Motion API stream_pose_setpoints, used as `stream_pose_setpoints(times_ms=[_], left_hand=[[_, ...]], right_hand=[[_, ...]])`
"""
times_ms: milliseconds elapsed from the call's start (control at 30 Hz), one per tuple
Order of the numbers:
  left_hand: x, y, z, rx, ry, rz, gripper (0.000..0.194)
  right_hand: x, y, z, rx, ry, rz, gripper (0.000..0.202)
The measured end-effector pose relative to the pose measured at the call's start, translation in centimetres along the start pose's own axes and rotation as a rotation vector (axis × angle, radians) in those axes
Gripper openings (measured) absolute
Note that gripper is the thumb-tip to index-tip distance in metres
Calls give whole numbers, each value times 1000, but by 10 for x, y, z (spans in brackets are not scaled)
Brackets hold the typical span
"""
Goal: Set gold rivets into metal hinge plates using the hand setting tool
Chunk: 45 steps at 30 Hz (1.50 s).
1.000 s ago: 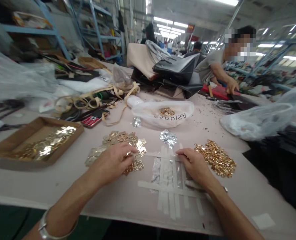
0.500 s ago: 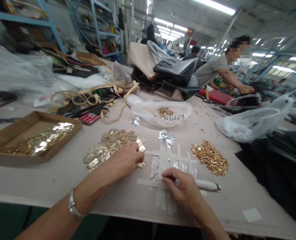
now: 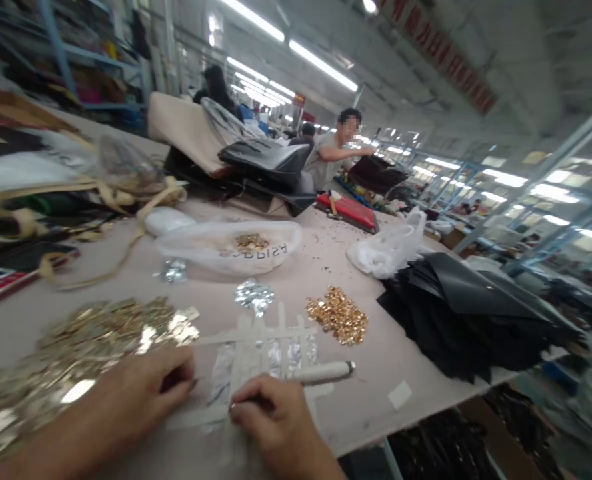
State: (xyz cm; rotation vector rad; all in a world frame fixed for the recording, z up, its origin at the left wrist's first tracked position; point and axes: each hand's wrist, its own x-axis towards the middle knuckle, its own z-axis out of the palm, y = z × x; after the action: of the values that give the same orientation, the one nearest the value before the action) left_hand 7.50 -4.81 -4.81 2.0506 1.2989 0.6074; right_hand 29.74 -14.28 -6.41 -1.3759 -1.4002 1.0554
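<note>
My left hand [image 3: 149, 387] is closed, thumb and forefinger almost meeting, at the near right side of a pile of flat gold metal plates [image 3: 111, 327]. Whatever its fingertips hold is too small to make out. My right hand [image 3: 279, 423] is pinched over the near part of a taped-down patch of clear plastic [image 3: 275, 357]; a tiny dark spot shows at its fingertips. Beyond that hand lies a tool with a pale wrapped handle [image 3: 326, 372]. Small gold pieces [image 3: 339, 317] are heaped to the right, and silver pieces [image 3: 254, 295] lie behind the patch.
Behind the heaps rests a white plastic bag [image 3: 211, 243] with metal pieces. Black sheets [image 3: 456, 313] cover the table's right side, beside another plastic bag [image 3: 389, 247]. A red phone-like item [image 3: 16, 273] lies left. Bags are stacked at the back; a co-worker [image 3: 333, 153] handles dark material.
The view has swung to the right. My left hand has come away from the plates' right edge, nearer to me. My right hand stays pinched at the taped patch. The co-worker has lifted dark material.
</note>
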Motion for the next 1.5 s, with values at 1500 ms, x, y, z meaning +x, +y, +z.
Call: stream_pose_setpoints(times_ms=[1500], left_hand=[[-40, 35, 75, 124, 252, 407, 26]], right_hand=[[70, -16, -56, -837, -125, -248, 20]])
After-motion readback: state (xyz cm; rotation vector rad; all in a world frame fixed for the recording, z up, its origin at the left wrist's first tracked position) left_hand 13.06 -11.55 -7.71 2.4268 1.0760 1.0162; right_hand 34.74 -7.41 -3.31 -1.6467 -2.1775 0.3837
